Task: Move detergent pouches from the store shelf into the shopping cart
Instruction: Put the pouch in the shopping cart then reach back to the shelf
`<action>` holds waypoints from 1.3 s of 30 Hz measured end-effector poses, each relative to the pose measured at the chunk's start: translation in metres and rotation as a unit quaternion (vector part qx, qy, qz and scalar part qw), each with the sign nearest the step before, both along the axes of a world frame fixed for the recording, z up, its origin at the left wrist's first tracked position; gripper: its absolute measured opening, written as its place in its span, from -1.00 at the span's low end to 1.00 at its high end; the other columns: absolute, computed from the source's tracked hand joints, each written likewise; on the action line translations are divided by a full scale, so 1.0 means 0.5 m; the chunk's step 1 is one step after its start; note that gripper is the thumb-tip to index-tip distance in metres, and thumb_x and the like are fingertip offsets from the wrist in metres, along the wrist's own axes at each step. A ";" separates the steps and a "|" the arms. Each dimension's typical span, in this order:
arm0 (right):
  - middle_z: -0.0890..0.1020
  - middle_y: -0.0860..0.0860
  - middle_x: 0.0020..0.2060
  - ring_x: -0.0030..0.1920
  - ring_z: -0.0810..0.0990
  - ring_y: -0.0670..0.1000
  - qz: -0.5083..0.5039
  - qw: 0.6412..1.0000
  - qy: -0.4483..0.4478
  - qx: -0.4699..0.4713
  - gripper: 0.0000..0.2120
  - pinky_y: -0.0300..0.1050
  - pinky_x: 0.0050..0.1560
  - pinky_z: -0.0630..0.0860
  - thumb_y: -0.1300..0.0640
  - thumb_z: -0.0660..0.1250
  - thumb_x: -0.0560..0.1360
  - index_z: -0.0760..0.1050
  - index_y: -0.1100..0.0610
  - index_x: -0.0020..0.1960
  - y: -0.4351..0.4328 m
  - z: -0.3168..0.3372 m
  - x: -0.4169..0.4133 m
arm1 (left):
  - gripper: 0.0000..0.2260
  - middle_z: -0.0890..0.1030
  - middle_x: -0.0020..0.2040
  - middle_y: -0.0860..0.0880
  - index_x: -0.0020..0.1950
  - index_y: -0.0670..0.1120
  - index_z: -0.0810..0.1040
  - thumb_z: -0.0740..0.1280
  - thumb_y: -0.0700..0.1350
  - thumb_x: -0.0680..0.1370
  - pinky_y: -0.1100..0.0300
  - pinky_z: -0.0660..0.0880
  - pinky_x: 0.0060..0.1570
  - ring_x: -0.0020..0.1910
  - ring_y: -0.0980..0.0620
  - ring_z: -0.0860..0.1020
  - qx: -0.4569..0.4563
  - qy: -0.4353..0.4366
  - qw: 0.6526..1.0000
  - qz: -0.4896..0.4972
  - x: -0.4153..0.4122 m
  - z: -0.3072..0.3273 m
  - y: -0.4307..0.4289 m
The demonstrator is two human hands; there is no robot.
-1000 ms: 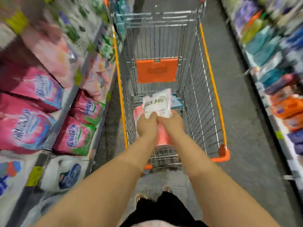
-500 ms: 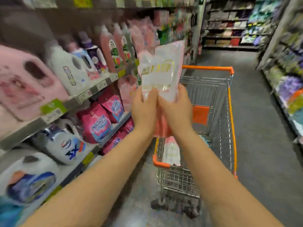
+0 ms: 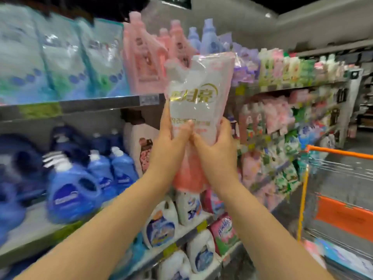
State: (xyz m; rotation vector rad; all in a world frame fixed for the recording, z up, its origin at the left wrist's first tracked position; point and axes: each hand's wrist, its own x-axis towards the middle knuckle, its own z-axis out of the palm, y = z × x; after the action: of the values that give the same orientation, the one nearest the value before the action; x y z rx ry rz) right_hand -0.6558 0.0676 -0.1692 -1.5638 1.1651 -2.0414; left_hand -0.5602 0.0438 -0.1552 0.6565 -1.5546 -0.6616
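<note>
Half a second ago the soft white-and-pink plastic detergent pouch with gold lettering was held just above the orange-rimmed wire shopping cart. Now it is higher and in front of the shelves, and the cart has slid out to the frame's 3 to 4 o'clock edge.

The pouch stands upright in mid-air, touching neither shelf nor cart. The left hand has its fingers curled round the pouch's waist from 9 o'clock, and the right hand clasps it from 3 o'clock. Their thumbs nearly meet across the front. The grey metal shelf edge runs behind at 9 o'clock, with blue plastic jugs below it at 8 o'clock.

The pouch looks floppy and bottom-heavy, with its pink base sagging below the wrists. The carry would probably go best with one palm slipped under that base. From there the pouch should swing low toward 4 o'clock, clear the orange rim and be laid flat in the basket, not dropped. Squeezing the waist harder risks stressing the top seam.
</note>
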 end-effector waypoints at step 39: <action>0.61 -0.09 -0.06 -0.08 0.61 -0.10 0.465 0.870 0.146 -0.079 -0.53 -0.29 -0.17 0.56 0.10 0.52 0.34 0.37 0.02 0.16 -0.434 0.407 1.083 | 0.26 0.00 0.54 0.11 0.41 0.28 -0.43 0.57 -0.01 0.16 0.08 0.45 0.25 0.38 0.04 0.35 0.063 -0.250 0.900 0.352 1.142 0.366 -0.162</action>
State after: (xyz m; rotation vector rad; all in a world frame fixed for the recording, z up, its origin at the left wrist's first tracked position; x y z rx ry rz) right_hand -0.1145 -0.1494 0.0345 -2.0097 0.1715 -1.2836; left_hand 0.0109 -0.0373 0.0278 1.4830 -1.5764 -0.0314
